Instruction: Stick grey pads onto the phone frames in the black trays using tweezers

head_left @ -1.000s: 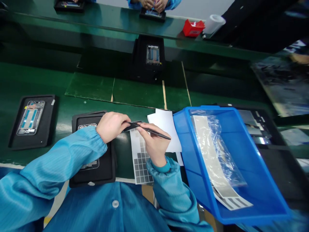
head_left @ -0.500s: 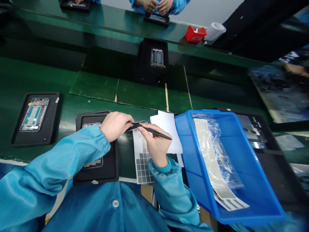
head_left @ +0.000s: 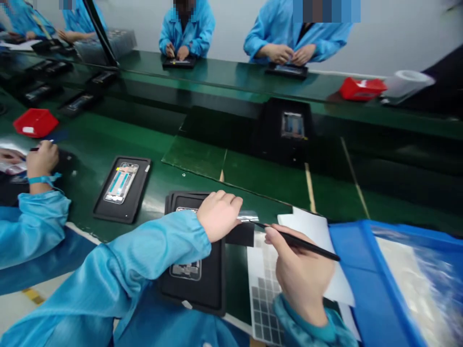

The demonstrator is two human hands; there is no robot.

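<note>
My left hand is closed, its fingertips pinching a clear, shiny strip of film. A dark rectangular piece shows just below those fingers; whether they hold it too I cannot tell. Black tweezers are gripped in my right hand, the tips pointing left at the film. Under my left forearm lies a black tray holding a phone frame, partly hidden by the sleeve. Beside my right hand is a sheet of grey square stickers, with white paper behind it.
A blue bin with plastic-wrapped strips stands at right. Another tray with a phone frame sits left. Farther back are stacked black trays and a red box. A co-worker's hand is at far left; others work across the bench.
The view has swung left and up, bringing more co-workers into sight. My hands have moved apart, and the clear film now shows between them.
</note>
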